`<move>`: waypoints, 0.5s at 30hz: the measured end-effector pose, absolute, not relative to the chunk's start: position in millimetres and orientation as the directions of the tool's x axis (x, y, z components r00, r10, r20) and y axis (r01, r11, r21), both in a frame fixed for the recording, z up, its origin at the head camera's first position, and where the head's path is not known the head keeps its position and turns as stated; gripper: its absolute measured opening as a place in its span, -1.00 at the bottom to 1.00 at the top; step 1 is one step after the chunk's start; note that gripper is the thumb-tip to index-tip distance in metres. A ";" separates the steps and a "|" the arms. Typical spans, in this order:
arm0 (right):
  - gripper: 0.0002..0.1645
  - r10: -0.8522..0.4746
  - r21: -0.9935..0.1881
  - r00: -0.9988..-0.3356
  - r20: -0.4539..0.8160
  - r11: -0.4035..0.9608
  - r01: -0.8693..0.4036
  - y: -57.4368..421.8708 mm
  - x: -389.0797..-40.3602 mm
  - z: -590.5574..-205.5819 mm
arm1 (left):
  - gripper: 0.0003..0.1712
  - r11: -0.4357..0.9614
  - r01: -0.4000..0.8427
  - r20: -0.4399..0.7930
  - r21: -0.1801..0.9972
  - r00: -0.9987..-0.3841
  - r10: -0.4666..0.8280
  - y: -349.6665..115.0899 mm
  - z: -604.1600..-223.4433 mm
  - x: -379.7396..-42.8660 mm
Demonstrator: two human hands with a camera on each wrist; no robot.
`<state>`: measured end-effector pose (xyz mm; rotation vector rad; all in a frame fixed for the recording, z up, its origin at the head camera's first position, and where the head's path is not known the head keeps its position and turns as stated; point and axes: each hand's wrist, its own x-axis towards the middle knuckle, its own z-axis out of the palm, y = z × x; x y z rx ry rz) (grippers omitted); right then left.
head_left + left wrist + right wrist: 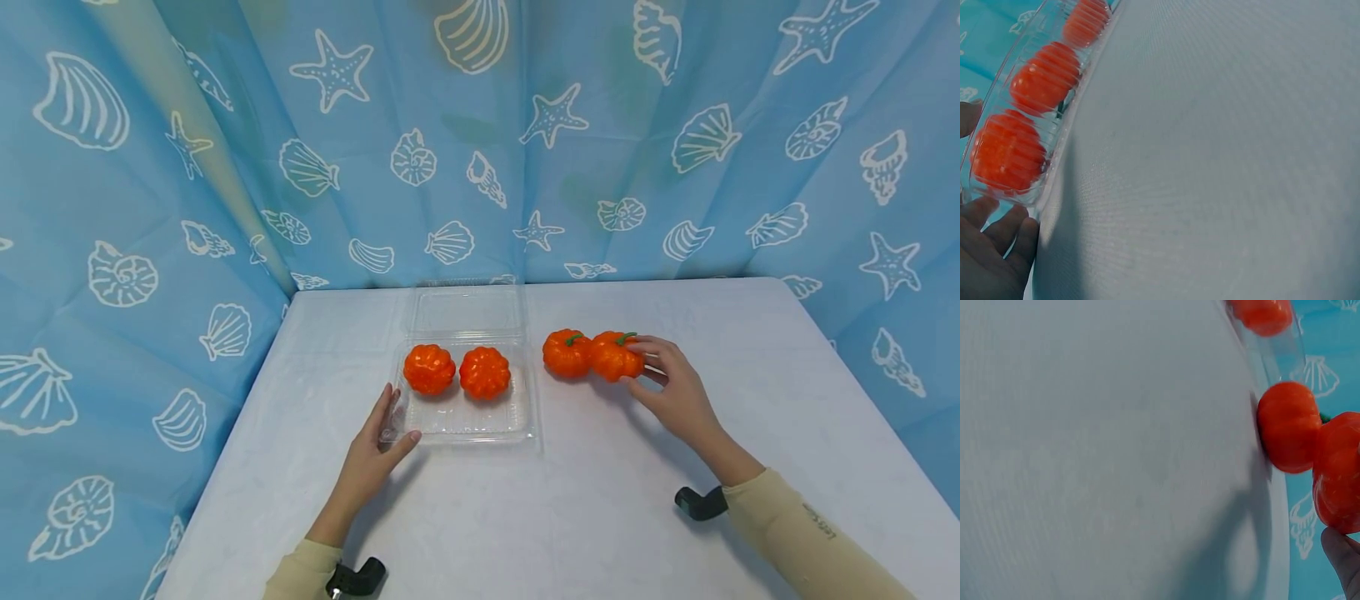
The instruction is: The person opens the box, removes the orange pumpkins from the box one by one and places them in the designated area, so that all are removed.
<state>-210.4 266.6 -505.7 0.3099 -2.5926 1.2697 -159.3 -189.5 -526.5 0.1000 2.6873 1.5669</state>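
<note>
- Pinching the held orange pumpkin (612,360), your right grip (675,392) has its thumb low on the near side and its fingers at the upper right, close to the green stem (626,338).
- In your right wrist view, this pumpkin sits higher than its neighbour and looks clear of the counter (600,492).
- Just to its left, a second orange pumpkin (564,354) rests on the counter, right of the clear container (465,423); you cannot tell whether the pair touch.
- Your left grip (371,460) is spread about the container's near left corner, fingers along the left side, thumb by the front edge.
- The container lies with its lid (467,313) folded back, and two orange pumpkins (429,369) sit side by side inside.
- Behind the counter hangs a blue curtain (465,187) with white shells and starfish.
</note>
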 end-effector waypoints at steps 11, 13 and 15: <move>-0.45 -0.041 -0.734 -0.956 0.291 0.631 -0.251 279.2 -218.5 -517.6 | 0.06 0.490 0.041 0.008 0.871 -0.997 0.071 -189.6 -526.6 -158.7; -0.46 -0.034 -0.737 -0.959 0.281 0.633 -0.238 279.9 -219.6 -519.5 | 0.07 0.493 0.042 0.009 0.869 -0.997 0.070 -189.5 -526.0 -158.5; -0.46 -0.027 -0.746 -0.965 0.259 0.629 -0.218 280.0 -221.0 -521.8 | 0.07 0.493 0.042 0.008 0.869 -0.997 0.070 -189.5 -525.6 -158.2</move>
